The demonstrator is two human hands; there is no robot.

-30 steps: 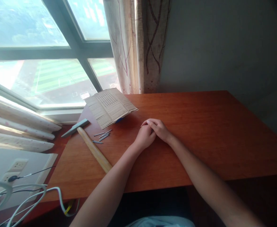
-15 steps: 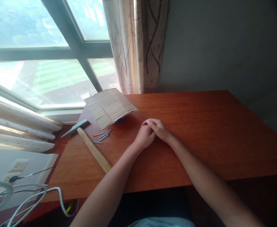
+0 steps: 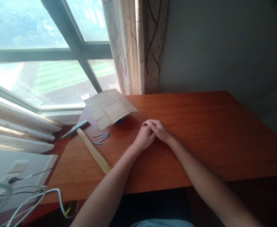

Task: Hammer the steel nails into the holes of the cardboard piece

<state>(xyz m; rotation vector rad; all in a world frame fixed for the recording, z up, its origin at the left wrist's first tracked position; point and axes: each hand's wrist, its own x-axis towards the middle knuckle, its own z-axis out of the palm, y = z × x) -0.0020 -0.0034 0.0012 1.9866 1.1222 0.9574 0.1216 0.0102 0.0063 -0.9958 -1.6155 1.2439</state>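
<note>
My left hand (image 3: pixel 145 138) and my right hand (image 3: pixel 160 130) are clasped on the wooden table, the right one lapped over the fingers of the left. Both are closed, and I see no object in them; some fingers are hidden. To their left lie several metal nails (image 3: pixel 104 136) in a loose group. A hammer (image 3: pixel 93 149) with a wooden handle and grey metal head rests further left, its handle end covered by my left forearm. Behind the nails, a sheet of corrugated cardboard (image 3: pixel 113 108) with a grid of holes sits raised over something blue (image 3: pixel 119 120).
The reddish-brown table (image 3: pixel 211 132) stretches to the right, against a grey wall. A window (image 3: pixel 60 75) and curtains (image 3: pixel 136 47) border its back left. White cables (image 3: pixel 58 192) loop by the near left corner, below a wall socket (image 3: pixel 18 166).
The view has tilted very slightly. My hands, the hammer, the nails and the cardboard have kept their places.
</note>
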